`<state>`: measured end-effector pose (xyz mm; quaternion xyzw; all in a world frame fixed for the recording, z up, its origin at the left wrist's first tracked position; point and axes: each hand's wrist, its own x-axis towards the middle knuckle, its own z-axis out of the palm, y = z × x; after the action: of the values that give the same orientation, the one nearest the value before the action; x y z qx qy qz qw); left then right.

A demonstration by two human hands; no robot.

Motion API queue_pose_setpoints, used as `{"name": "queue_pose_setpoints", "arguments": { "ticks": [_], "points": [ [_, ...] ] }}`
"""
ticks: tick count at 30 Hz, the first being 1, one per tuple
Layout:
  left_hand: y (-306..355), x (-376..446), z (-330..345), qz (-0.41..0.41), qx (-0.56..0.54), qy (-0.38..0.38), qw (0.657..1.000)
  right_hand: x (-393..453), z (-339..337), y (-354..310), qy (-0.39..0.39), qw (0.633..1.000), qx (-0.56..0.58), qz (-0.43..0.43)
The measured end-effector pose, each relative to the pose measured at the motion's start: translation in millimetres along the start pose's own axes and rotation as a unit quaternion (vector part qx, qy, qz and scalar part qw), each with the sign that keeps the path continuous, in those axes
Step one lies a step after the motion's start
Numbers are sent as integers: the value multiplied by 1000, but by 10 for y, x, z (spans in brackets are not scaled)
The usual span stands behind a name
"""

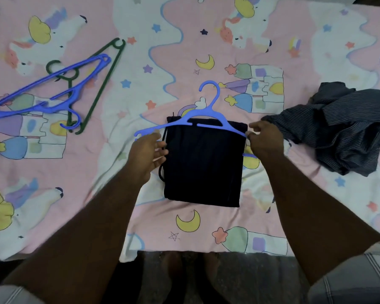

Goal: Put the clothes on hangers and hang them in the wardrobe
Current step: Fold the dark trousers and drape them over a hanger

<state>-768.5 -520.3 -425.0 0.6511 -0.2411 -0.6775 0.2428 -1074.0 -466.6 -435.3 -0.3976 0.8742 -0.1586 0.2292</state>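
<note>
1. Sheet: pink and white, printed with unicorns, moons, stars and castles.
2. Folded garment: black, plain.
3. Hanger on it: blue.
4. Spare hangers: blue and dark green.
5. Shirt: grey, finely striped.

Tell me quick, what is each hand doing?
Left hand: open, fingers at the blue hanger and dark trousers.
Right hand: closed, pinching the hanger's other end.

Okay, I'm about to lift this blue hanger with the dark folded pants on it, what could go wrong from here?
The dark folded pants seem only draped over the blue hanger, so they may slide off if it tips when lifted. The right hand pinches just the hanger's tip and the left hand looks loose, so the grip could slip. The drawstring dangling at the left edge might snag.
</note>
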Motion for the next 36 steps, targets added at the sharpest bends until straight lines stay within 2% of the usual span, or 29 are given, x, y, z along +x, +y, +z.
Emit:
{"name": "queue_pose_setpoints", "arguments": {
  "ticks": [5, 7, 9, 10, 11, 13, 15, 16, 21, 26, 29, 31, 33, 34, 36],
  "points": [
    [44, 203, 187, 84, 174, 37, 980, 93, 15, 241, -97, 990, 100, 31],
    [15, 205, 396, 158, 268, 58, 949, 160, 26, 257, -98, 987, 123, 20],
    [-3, 139, 706, 234, 299, 65, 923, 219, 24, 255, -89, 986, 141, 12],
    [-13, 104, 872, 254, 293, 44, 921, 247, 22, 255, -89, 985, 149, 11],
    [-6, 74, 1025, 247, 259, 13, 933, 270, 17, 257, -92, 983, 156, 11],
    [43, 66, 1227, 119, 104, -61, 986, 319, -1, 268, -100, 980, 171, 14],
    [44, 121, 1240, -8, -25, -97, 995, 392, -24, 306, -100, 978, 183, 16],
    [14, 172, 1204, -34, -50, -102, 993, 444, -34, 333, -98, 978, 184, 18],
    [-160, 313, 1059, -70, -124, -95, 985, 704, -55, 416, -95, 981, 168, 5],
    [-230, 402, 1028, -82, -136, -87, 983, 914, -42, 462, -84, 987, 135, 0],
    [-156, 370, 1055, -92, -117, -86, 985, 958, -46, 417, -116, 992, 20, -56],
    [-43, 366, 1102, -58, -90, -68, 992, 959, -49, 331, -136, 985, -72, -82],
    [107, 396, 1130, 42, -19, 4, 999, 946, -44, 193, -134, 978, -122, -100],
    [180, 449, 1109, 106, 60, 56, 991, 961, -20, 129, -145, 975, -119, -116],
    [290, 595, 963, 203, 276, 143, 928, 1006, 41, 2, -190, 971, -65, -128]
  ]
}}
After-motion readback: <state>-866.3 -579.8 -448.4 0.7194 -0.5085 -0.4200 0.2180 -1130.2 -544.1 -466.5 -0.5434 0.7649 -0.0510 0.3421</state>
